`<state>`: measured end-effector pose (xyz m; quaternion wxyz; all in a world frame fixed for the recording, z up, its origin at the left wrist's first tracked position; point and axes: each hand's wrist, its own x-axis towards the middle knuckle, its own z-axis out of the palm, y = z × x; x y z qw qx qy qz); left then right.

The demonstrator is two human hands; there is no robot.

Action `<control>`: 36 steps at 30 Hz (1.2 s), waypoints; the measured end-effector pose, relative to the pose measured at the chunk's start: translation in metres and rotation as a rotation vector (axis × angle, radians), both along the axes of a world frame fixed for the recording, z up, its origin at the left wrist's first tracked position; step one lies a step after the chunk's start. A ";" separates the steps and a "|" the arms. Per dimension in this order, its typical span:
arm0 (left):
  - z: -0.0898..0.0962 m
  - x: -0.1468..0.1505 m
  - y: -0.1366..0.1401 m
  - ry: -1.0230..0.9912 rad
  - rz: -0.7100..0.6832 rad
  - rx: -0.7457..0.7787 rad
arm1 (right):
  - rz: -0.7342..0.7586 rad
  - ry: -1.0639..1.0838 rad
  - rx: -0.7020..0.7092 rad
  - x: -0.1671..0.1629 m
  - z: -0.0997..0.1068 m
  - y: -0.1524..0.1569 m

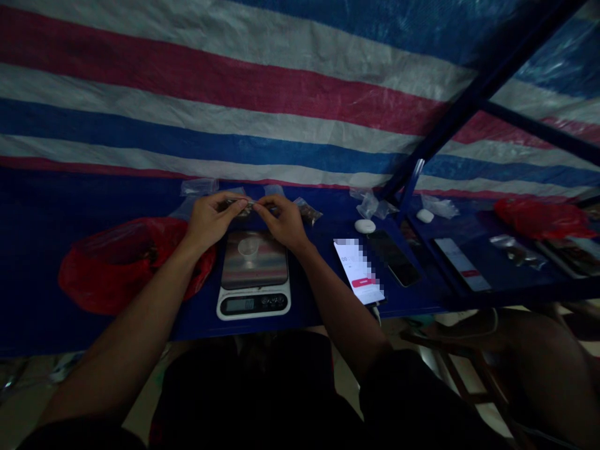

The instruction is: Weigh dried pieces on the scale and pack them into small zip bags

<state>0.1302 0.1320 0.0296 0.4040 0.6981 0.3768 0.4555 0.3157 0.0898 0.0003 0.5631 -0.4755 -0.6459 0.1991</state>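
Observation:
Between my two hands is a small clear plastic bag (245, 210) with brownish bits in it, held just beyond the kitchen scale. My left hand (212, 220) pinches its left side, and my right hand (282, 220) has the fingers closed at its right edge. Below them stands the digital scale (255, 278), with a small clear round cup (248, 249) on its metal plate. Left of the scale lies an open red plastic bag (107, 269) with dark bits inside, partly behind my left forearm. A filled small bag (308, 211) rests right of my right hand.
Empty clear bags (199, 186) lie at the back of the blue table. To the right are a lit phone (359, 272), a dark phone (394, 257) and a white case (364, 226). Another person's leg (529, 350) shows at lower right, near a second red bag (544, 219).

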 end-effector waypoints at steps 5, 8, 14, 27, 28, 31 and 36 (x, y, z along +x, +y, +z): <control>0.003 -0.002 -0.002 0.049 0.002 0.011 | 0.044 -0.064 0.011 0.002 -0.004 0.004; 0.003 -0.001 -0.003 0.036 -0.015 -0.008 | 0.069 -0.102 0.027 0.005 -0.006 0.007; -0.003 0.002 0.003 -0.114 0.085 -0.032 | -0.005 -0.085 0.074 0.005 -0.004 0.006; 0.004 -0.002 -0.003 0.027 0.147 0.032 | -0.016 -0.009 0.093 -0.004 -0.007 0.007; 0.004 -0.001 -0.003 0.031 0.148 0.034 | -0.022 -0.008 0.090 -0.004 -0.006 0.007; 0.005 0.001 -0.005 0.057 0.138 0.043 | -0.036 -0.003 0.071 -0.005 -0.004 0.006; 0.005 0.001 -0.006 0.096 0.154 0.081 | -0.007 -0.004 0.117 -0.005 -0.002 0.004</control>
